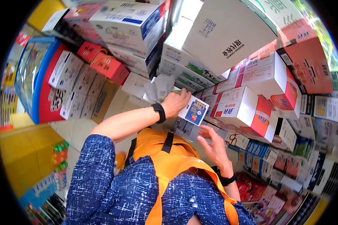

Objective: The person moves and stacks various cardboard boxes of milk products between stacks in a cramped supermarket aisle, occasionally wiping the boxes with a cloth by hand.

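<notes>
My left hand reaches forward with bent fingers on a crumpled grey cloth; part of the cloth is hidden beneath the hand. Just right of those fingers is the end of a white carton with a blue printed panel. My right hand hangs in the air below that carton, fingers apart and nothing in it. Past the left hand rises a stack of white and green milk cartons. A large white carton with writing leans at an angle on top of it.
White, red and orange cartons are piled close on the right. More white cartons stand at the back left, near red gift boxes. A blue-rimmed chest freezer is at the left. An orange apron covers my front.
</notes>
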A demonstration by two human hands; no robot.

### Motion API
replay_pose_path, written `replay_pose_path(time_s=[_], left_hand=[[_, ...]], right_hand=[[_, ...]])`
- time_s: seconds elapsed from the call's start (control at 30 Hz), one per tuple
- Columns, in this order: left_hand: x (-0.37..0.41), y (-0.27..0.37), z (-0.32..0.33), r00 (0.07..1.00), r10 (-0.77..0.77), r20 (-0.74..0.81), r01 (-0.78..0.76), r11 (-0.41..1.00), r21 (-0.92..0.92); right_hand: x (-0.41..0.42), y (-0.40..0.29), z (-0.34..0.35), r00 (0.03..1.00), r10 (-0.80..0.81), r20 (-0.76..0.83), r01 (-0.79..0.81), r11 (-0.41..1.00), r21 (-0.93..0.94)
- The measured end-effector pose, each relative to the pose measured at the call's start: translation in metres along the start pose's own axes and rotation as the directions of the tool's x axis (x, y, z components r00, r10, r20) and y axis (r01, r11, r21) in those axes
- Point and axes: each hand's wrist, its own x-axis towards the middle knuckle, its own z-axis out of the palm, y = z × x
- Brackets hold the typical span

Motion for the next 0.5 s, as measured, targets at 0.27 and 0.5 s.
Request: replay_pose_path(time_s=[0.27,0.5], left_hand=[[0.046,-0.033,0.056,0.987,0.115,0.109,-0.119,0.992,0.031],[0.073,-0.004,0.101,0.998,0.024,0.06,-0.025,0.999,0.023]], right_hand=[[0.01,-0.059,-0.014,0.899,-0.046,-0.436,0.004,0.995,-0.097],[0.077,-0.141,-0.107,0.66,-0.387,-0.644,0.194,0.916,-0.351]])
